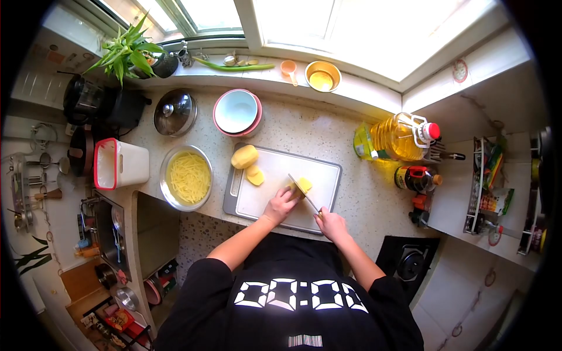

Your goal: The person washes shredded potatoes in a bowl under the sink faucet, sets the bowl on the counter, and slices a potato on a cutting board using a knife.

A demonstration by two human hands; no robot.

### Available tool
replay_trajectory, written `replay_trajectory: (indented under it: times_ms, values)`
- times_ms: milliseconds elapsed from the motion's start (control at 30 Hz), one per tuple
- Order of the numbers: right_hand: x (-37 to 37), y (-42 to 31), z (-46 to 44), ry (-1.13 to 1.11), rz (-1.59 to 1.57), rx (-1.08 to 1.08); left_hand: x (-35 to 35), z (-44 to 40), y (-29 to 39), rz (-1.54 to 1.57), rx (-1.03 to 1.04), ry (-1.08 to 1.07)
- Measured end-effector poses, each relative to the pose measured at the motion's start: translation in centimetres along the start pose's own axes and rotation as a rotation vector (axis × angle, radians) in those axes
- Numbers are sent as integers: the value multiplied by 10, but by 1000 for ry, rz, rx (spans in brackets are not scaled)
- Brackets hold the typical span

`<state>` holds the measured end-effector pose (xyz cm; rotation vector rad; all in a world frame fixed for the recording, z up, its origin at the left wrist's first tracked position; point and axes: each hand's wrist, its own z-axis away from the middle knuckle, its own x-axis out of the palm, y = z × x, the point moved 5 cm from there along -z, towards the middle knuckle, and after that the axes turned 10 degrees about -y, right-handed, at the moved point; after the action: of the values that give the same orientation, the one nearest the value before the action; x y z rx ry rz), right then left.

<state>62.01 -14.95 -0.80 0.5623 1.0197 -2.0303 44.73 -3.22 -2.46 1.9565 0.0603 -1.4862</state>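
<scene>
My right hand (332,224) is closed around the handle of a kitchen knife (305,194). The blade slants across a piece of peeled potato (304,184) on the white, grey-edged cutting board (266,202). Left of the blade, my left hand (281,205) presses its bent fingers against the potato, and the fingers partly hide it. At the board's upper left corner lies a whole peeled potato (244,157). Just below it are a few potato slices (254,175). A metal bowl (164,193) of potato shreds (188,177) stands left of the board.
Stacked bowls (236,111) and a glass-lidded pot (174,112) stand behind. A red-rimmed white bin (130,164) is at left. An oil jug (401,137) and a dark sauce bottle (415,178) stand right. The windowsill holds a plant (130,50), an orange scoop (288,68) and a gold-coloured bowl (323,76).
</scene>
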Motion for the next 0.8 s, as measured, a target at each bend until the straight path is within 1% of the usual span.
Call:
replay_trajectory:
  times_ms: [200, 500, 700, 800]
  values:
    - [5, 2, -6, 44, -19, -22, 1, 2, -1, 9, -4, 3]
    - [11, 8, -17, 70, -28, 0, 1, 2, 1, -2, -6, 18]
    - [13, 16, -13, 127, -165, 56, -1, 2, 1, 5, 1, 44]
    - [8, 15, -3, 148, -233, 32, -4, 1, 2, 3, -8, 68]
